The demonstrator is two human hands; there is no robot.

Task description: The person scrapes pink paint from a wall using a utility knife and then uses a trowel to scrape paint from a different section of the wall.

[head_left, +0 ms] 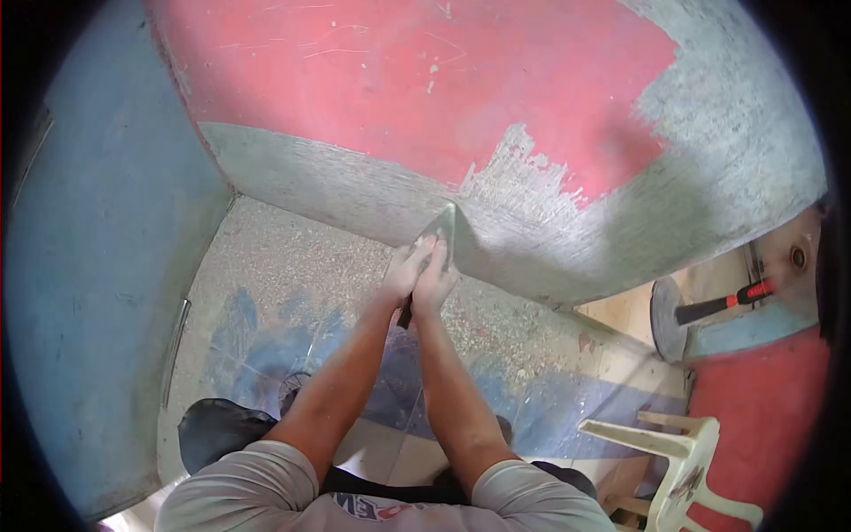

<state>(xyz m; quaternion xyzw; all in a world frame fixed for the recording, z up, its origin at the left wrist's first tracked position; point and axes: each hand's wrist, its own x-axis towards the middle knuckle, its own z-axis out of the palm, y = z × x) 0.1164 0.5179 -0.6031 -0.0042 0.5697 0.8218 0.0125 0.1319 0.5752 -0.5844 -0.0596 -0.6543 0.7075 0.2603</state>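
A pointed trowel [449, 221] with a triangular grey blade is between my hands, its tip against the bare grey strip low on the wall [346, 167]. My left hand [408, 269] is closed on it, fingers pressed along the blade. Close beside it, my right hand [436, 277] also grips the trowel, fingers stretched toward the tip. The dark handle end [405, 316] shows between my wrists. Above the strip, the wall keeps pink paint [425, 80], with a ragged scraped patch [523, 173] right of the blade.
Pale flakes and dust [292, 244] cover the floor along the wall. A blue wall [106, 222] stands at left. At right are a red-and-black handled tool [722, 301], a round grey disc [667, 321] and a white plastic chair [696, 452]. Bare plaster [740, 115] shows at upper right.
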